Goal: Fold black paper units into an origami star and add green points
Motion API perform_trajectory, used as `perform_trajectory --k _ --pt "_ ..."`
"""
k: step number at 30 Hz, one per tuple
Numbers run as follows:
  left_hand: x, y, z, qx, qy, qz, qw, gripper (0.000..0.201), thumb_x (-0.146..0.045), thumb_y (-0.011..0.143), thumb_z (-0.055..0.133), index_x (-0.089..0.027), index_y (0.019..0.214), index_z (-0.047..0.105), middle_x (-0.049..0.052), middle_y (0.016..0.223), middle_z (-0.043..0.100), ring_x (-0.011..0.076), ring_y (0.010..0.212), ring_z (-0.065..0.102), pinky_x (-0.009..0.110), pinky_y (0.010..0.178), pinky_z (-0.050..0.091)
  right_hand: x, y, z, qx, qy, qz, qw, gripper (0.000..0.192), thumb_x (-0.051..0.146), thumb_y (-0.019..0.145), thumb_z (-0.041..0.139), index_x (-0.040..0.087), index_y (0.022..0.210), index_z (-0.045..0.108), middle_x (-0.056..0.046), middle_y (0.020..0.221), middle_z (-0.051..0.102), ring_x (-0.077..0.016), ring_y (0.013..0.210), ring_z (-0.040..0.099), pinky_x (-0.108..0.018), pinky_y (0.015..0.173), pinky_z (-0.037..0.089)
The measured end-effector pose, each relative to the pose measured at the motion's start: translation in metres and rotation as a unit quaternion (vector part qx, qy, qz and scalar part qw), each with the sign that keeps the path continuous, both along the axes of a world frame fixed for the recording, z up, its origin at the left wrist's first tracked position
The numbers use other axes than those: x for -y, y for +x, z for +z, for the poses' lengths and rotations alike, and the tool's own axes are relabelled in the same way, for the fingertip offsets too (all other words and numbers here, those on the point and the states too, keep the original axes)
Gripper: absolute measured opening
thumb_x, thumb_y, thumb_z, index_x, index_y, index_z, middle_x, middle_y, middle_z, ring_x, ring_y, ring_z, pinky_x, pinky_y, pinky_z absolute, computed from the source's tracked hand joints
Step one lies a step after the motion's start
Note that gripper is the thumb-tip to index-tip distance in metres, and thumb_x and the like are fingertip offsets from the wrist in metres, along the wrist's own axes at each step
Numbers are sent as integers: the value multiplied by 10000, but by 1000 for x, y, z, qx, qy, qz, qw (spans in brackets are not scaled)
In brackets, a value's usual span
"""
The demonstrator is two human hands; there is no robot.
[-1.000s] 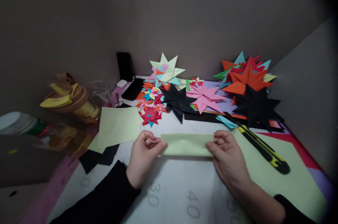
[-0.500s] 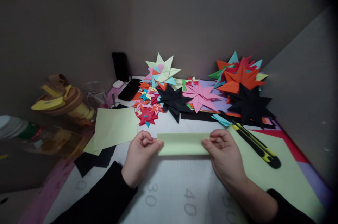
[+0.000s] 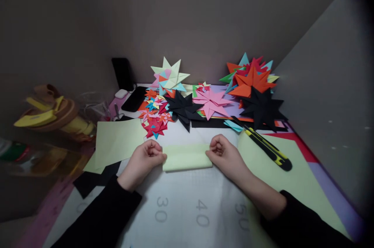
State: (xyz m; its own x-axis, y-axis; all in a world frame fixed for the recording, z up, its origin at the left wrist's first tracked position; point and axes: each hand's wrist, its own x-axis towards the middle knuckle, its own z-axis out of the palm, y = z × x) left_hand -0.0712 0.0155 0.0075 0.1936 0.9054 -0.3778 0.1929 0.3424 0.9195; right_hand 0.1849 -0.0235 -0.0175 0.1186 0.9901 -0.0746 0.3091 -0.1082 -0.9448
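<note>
— Two hands are on one piece of paper; what's different from a second ago?
— Working from the left: the loose pale sheet lies where it did, partly over black paper. The left hand and right hand have drawn closer together, and the folded green strip between them shows shorter than before, so I judge a fold is being shortened or pressed in.
— How are the hands set?
— Both rest on the tabletop, fingers curled under, knuckles up. The left grip is closed, pinching the strip's left end; the right grip pinches the right end likewise.
— And further right?
— A yellow-and-black knife lies on a large green sheet, untouched. Paper stars sit behind.
</note>
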Motion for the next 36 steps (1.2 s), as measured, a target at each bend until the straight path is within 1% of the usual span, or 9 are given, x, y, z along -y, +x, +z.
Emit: perform_trajectory --k 5,9,14,17,20,25,28,31,36 --pt "0 2 0 -117 82 -32 989 187 -215 654 654 -194 741 490 -54 611 558 98 529 482 214 529 343 2 -2 -2 143 24 39 989 125 154 731 504 234 782 423 54 656 499 -121 535 475 -240 529 368" --pt "6 7 -1 -236 181 -48 954 132 -170 674 590 -210 730 477 -42 632 562 130 575 522 243 567 369 2 -6 -1 235 52 58 969 136 116 732 461 232 795 425 24 681 504 -165 631 517 -266 574 391" --pt "7 5 -5 -294 258 -88 916 157 -139 711 557 -204 849 520 -19 726 532 149 643 510 267 609 388 2 -7 -2 286 114 71 949 193 49 716 449 214 797 506 -41 799 520 -216 786 534 -331 689 456" --pt "3 1 -7 -285 319 -174 887 183 -140 788 529 -203 920 638 29 852 541 170 784 523 287 701 407 1 -4 -7 284 152 89 943 275 25 731 455 210 831 632 -65 873 524 -226 863 534 -363 774 482" --pt "-1 2 -7 -287 346 -280 848 255 -233 899 474 -250 951 723 41 843 545 176 811 512 293 729 395 0 -3 -11 293 172 117 933 369 13 746 466 225 916 716 -88 966 556 -239 943 526 -394 836 484" --pt "-4 5 -4 -340 356 -352 796 353 -228 934 417 -337 1158 668 31 822 525 168 775 494 288 702 365 8 -11 -3 360 194 185 894 308 136 812 540 223 1055 706 -135 1293 511 -340 1240 382 -538 987 367" --pt "-5 6 -2 -343 347 -356 797 348 -226 927 426 -320 1156 671 33 822 522 174 792 499 290 709 363 18 -19 8 378 211 272 859 289 305 831 603 219 1095 682 -130 1263 553 -354 1267 361 -559 1034 294" --pt "-7 7 -1 -331 332 -355 809 340 -227 920 431 -306 1128 689 35 808 524 178 796 505 291 709 363 25 -29 17 388 204 340 832 412 400 804 650 191 1159 644 -137 1194 593 -338 1207 423 -512 1018 326" --pt "-17 6 0 -305 299 -374 823 312 -321 924 441 -322 1076 713 26 796 521 171 785 508 280 697 366 22 -64 26 437 157 376 802 598 489 774 672 128 1243 587 -191 1105 612 -341 1090 508 -469 909 412"
